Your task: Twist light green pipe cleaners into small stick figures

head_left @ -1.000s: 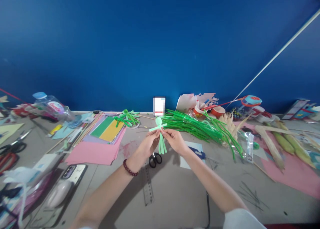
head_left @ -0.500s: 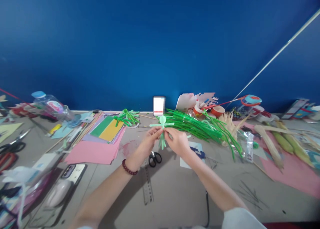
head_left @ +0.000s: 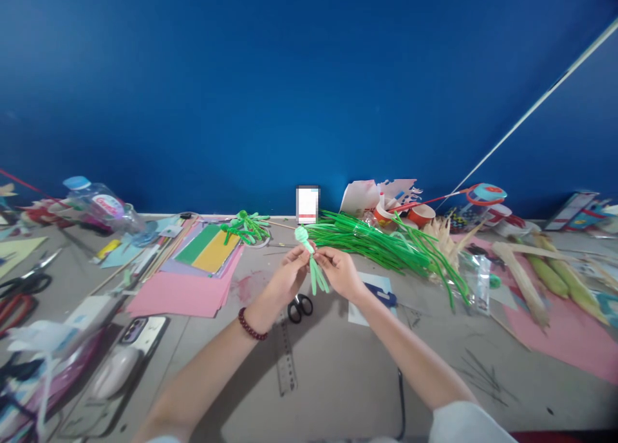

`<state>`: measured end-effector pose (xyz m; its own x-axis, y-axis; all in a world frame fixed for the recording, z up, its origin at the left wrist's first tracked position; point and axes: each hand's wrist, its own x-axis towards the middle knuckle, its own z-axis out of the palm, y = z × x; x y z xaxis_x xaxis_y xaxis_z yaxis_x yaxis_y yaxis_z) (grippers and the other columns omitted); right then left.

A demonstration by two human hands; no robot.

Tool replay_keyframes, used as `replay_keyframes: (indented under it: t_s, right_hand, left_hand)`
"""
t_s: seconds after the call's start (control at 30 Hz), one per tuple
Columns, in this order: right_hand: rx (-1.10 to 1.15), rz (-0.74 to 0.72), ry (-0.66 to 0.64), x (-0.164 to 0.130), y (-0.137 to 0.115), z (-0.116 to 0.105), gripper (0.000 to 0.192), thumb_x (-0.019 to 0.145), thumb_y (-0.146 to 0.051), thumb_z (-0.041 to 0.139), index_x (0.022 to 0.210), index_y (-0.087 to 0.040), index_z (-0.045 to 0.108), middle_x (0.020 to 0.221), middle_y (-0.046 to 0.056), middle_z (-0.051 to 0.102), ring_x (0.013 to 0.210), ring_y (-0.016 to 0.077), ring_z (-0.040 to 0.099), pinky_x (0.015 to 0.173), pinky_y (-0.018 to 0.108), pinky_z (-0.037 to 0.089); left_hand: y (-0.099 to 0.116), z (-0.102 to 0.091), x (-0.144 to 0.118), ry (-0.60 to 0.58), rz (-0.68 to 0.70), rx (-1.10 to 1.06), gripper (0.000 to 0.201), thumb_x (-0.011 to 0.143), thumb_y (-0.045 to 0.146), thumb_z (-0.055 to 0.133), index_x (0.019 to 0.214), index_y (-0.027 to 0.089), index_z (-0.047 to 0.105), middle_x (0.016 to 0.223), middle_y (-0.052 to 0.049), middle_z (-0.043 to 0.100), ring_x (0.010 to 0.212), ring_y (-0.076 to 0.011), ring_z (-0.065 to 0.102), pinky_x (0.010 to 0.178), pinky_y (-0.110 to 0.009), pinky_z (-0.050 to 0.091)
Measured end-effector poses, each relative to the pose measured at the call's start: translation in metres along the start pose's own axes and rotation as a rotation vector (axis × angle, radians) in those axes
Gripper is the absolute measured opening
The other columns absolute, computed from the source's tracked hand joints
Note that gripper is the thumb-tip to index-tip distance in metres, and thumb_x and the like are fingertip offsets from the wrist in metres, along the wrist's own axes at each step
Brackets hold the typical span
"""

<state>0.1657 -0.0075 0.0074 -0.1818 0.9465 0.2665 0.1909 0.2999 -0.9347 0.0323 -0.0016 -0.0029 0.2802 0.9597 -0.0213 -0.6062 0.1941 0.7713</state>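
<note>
We pinch the figure (head_left: 311,263) at its waist between left hand (head_left: 284,277) and right hand (head_left: 340,272), mid-table above the scissors (head_left: 300,308). It looks light, soft, bendable; its legs probably dangle.

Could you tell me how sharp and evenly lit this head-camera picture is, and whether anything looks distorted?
Head view: wide-angle stretch bends the table edges; the left hand, right hand and pipe-cleaner figure are fairly sharp; the clutter at the sides smears; the light is soft, with faint shadows under the forearms.
</note>
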Motion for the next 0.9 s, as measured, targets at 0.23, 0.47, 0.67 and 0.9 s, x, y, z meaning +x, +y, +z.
replay_keyframes:
  t_s: [0.23, 0.47, 0.67, 0.9]
  right_hand:
    - [0.569, 0.365, -0.162, -0.002, 0.0, 0.007, 0.042, 0.065, -0.057, 0.07, 0.068, -0.017, 0.056, 0.058, -0.003, 0.051, 0.048, 0.0074, 0.039, 0.047, 0.021, 0.032]
    - [0.108, 0.056, -0.046, 0.002, -0.001, -0.006, 0.032, 0.082, -0.046, 0.055, 0.075, -0.016, 0.062, 0.068, 0.002, 0.061, 0.062, 0.0135, 0.054, 0.059, 0.024, 0.041]
    - [-0.751, -0.258, 0.053, -0.006, -0.004, -0.008, 0.026, 0.091, -0.022, 0.041, 0.086, -0.016, 0.065, 0.075, 0.007, 0.068, 0.067, 0.0159, 0.059, 0.059, 0.023, 0.036]
    - [-0.644, -0.279, 0.01, -0.007, -0.005, -0.005, 0.023, 0.091, -0.023, 0.042, 0.088, -0.018, 0.065, 0.081, 0.006, 0.069, 0.07, 0.0153, 0.06, 0.062, 0.023, 0.038]
  left_hand:
    - [0.009, 0.005, -0.004, -0.069, -0.146, -0.1, 0.026, 0.063, 0.032, 0.08, 0.08, 0.015, 0.07, 0.071, -0.001, 0.063, 0.065, -0.0113, 0.056, 0.066, -0.025, 0.042]
    - [0.002, 0.003, 0.0, -0.013, -0.059, -0.045, 0.02, 0.071, 0.031, 0.074, 0.083, 0.015, 0.07, 0.081, -0.003, 0.067, 0.074, -0.0118, 0.059, 0.07, -0.024, 0.043]
    - [-0.001, 0.001, 0.0, 0.078, -0.026, 0.115, 0.022, 0.066, 0.027, 0.077, 0.084, 0.017, 0.07, 0.083, -0.003, 0.069, 0.077, -0.0145, 0.061, 0.069, -0.025, 0.043]
    - [0.006, 0.008, -0.003, 0.139, 0.042, 0.084, 0.02, 0.059, 0.027, 0.081, 0.071, 0.016, 0.069, 0.072, 0.001, 0.066, 0.072, -0.0119, 0.058, 0.073, -0.025, 0.042]
